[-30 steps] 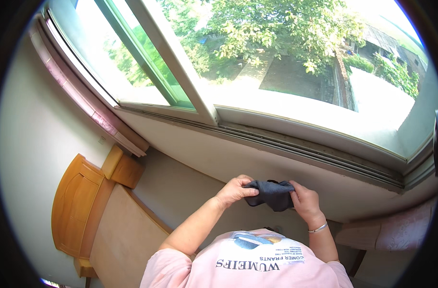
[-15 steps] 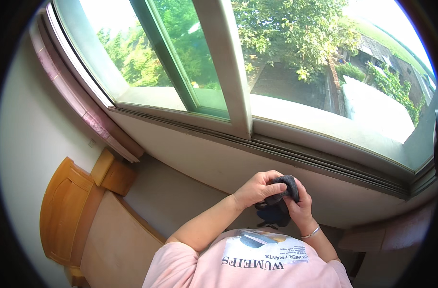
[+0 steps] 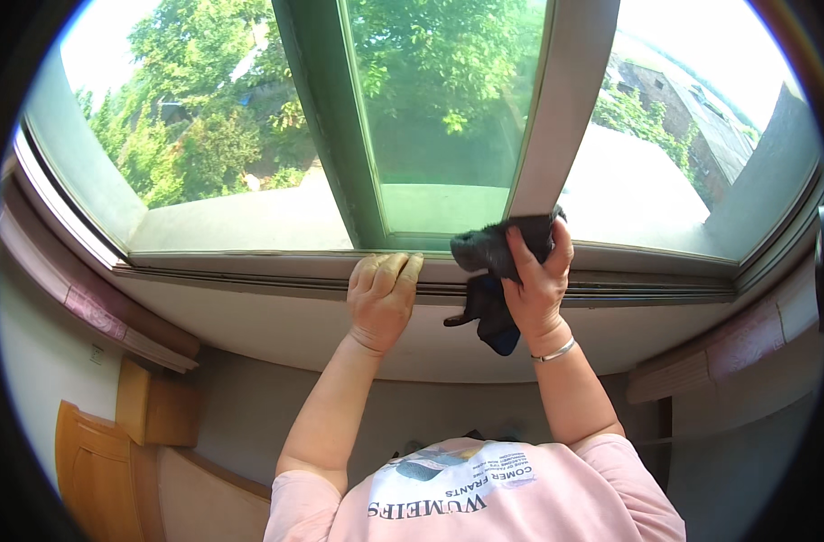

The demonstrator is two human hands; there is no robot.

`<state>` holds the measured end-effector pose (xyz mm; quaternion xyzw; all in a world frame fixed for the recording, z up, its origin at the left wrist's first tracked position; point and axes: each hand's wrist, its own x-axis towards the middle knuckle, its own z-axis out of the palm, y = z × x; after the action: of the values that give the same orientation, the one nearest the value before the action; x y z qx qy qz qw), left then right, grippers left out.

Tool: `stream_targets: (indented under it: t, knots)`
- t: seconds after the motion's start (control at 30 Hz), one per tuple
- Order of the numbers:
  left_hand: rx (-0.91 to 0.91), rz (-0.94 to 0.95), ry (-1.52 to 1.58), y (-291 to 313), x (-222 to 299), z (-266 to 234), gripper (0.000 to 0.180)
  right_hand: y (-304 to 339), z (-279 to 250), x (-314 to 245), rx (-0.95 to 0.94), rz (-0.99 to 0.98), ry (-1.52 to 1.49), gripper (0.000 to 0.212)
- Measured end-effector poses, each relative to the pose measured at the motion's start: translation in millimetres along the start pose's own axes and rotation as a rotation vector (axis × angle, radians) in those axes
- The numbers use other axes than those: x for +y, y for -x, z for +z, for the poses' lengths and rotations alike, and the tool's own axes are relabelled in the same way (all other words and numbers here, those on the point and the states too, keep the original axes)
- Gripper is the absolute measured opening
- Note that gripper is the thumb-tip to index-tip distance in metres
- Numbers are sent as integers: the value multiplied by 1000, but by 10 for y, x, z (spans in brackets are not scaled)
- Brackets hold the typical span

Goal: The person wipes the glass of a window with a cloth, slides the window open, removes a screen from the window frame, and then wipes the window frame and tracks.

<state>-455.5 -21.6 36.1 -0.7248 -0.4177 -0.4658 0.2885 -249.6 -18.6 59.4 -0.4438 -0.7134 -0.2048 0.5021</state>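
In my right hand (image 3: 538,291) is a bunched dark cloth (image 3: 487,250), black to grey. Its upper part presses against the foot of the sliding sash's right upright (image 3: 565,108), while a loose end hangs below the window track. My thumb and fingers are closed on it; the folds hide some fingertips. My left hand (image 3: 380,296) rests on the sash's bottom rail (image 3: 312,266), its bent fingers together and hooked over the edge. Green-tinted glass (image 3: 443,108) fills the sash between the two uprights.
Metal sliding tracks (image 3: 647,291) run along the window's lower edge, above a pale wall. Pink curtains (image 3: 96,312) hang at both sides. A wooden cabinet (image 3: 159,406) and a wooden headboard (image 3: 96,470) stand at lower left. Outside are trees (image 3: 213,108) and a pale ledge (image 3: 249,217).
My hands have parted: both were on the cloth at chest height. The left has gone to the rail, the right has carried the cloth up to the upright. The view has turned.
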Motion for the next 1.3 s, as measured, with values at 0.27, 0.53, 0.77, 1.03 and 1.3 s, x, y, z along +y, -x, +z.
stream_targets:
  t: [0.27,0.53,0.77,1.03,1.3]
  knots:
    - [134,44,30,5,-3,133,22,366,-166,140,-294,34,-46,58]
    - [73,97,30,24,-44,68,23,-803,-213,103,295,-4,-237,46]
    - [62,89,8,48,13,60,24,378,-74,11,-89,176,0,61]
    - [47,347,91,-11,-302,42,23,346,72,78,126,300,-132,44]
    - [116,313,100,106,-976,-339,17,291,313,-92,300,330,249,54]
